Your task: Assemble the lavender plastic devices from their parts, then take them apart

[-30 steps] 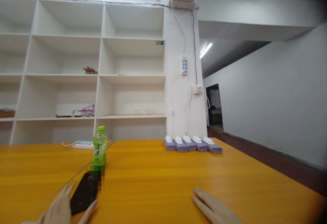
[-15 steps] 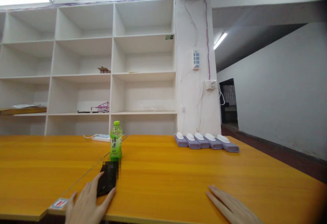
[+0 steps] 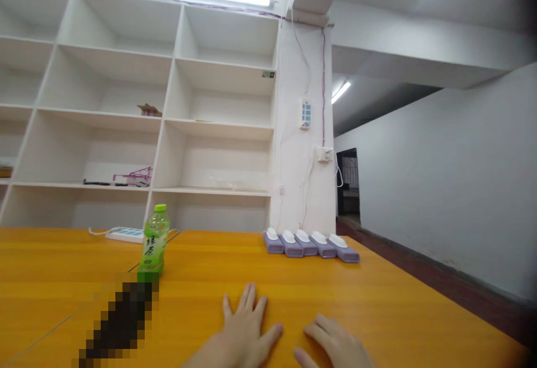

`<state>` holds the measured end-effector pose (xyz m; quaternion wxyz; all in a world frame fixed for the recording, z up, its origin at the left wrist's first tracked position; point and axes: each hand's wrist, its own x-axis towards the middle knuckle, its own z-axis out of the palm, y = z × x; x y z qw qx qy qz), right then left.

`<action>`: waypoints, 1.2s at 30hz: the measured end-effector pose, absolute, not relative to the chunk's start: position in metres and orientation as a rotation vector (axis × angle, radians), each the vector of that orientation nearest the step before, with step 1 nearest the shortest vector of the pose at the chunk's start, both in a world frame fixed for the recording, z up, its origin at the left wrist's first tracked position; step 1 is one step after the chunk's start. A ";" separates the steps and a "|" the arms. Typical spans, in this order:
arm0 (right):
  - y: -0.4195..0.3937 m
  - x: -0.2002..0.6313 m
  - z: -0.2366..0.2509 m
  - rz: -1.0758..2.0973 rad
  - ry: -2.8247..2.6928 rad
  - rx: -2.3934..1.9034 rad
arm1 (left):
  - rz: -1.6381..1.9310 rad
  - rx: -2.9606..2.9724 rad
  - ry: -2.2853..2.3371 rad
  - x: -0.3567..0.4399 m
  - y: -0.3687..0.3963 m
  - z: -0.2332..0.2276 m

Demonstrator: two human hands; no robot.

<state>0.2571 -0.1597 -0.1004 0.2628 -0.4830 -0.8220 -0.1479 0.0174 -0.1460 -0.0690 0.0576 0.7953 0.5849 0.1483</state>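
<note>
My left hand (image 3: 241, 331) lies flat on the orange table (image 3: 377, 301), fingers spread, holding nothing. My right hand (image 3: 335, 345) rests flat just to its right, fingers together, also holding nothing. A dark phone (image 3: 119, 323), blurred out, lies on the table well to the left of both hands. A green tea bottle (image 3: 154, 242) stands upright just behind the phone.
A row of several purple-and-white devices (image 3: 310, 244) sits at the table's far edge. A white power strip (image 3: 123, 235) lies at the back left. White open shelving (image 3: 168, 122) fills the wall behind. A corridor and doorway (image 3: 348, 183) run along the right.
My left hand has let go of the phone and moved right to the middle of the table. My right hand has shifted slightly left. The view has tilted and panned.
</note>
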 end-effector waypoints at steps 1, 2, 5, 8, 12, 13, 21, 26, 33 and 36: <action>-0.153 0.245 -0.094 -0.368 -2.237 -1.367 | 0.433 2.416 1.771 0.027 -0.132 -0.068; -0.143 0.232 -0.087 -0.348 -2.230 -1.423 | 0.432 2.412 1.801 0.034 -0.118 -0.067; -0.100 0.196 -0.070 -0.318 -2.195 -1.510 | 0.497 2.402 1.877 0.036 -0.085 -0.065; -0.051 0.173 -0.063 -0.322 -2.141 -1.543 | 0.547 2.416 1.903 0.026 -0.066 -0.064; -0.003 0.156 -0.065 -0.371 -2.070 -1.601 | 0.619 2.436 1.906 0.013 -0.047 -0.068; 0.004 0.153 -0.065 -0.391 -2.074 -1.603 | 0.639 2.439 1.908 0.011 -0.042 -0.070; 0.049 0.130 -0.051 -0.447 -2.143 -1.687 | 0.723 2.434 1.951 0.016 -0.037 -0.081; 0.053 0.128 -0.058 -0.443 -2.099 -1.720 | 0.727 2.462 1.922 0.011 -0.042 -0.081; 0.000 0.138 -0.066 -0.469 -2.118 -1.589 | 0.832 2.376 1.984 0.010 -0.044 -0.081; -0.025 0.141 -0.060 -0.446 -2.090 -1.523 | 0.902 2.326 2.012 0.011 -0.045 -0.080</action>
